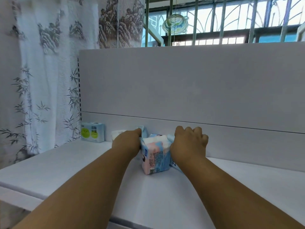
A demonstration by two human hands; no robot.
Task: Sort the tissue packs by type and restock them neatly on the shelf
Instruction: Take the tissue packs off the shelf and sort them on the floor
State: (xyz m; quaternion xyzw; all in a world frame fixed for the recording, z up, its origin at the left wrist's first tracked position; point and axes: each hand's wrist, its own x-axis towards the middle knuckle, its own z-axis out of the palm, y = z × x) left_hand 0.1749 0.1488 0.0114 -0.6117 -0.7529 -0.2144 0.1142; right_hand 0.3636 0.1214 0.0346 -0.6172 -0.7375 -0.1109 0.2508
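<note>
A pink-and-blue tissue pack [156, 156] stands on the white shelf [69, 164] near its back panel. My left hand [127, 142] lies against the pack's left side, fingers hidden behind it. My right hand [189, 142] has its fingers curled over the top of a second pale blue pack [173, 163], mostly hidden beneath it, right beside the first pack. Behind my left hand show parts of a blue pack [143, 130] and a white pack [117, 133]. A blue pack with green circles [92, 132] stands at the shelf's far left.
The shelf's white back panel [198, 83] rises just behind the packs. A patterned curtain [41, 71] hangs to the left. Window bars and a hanging glass ornament [175, 23] show above the panel.
</note>
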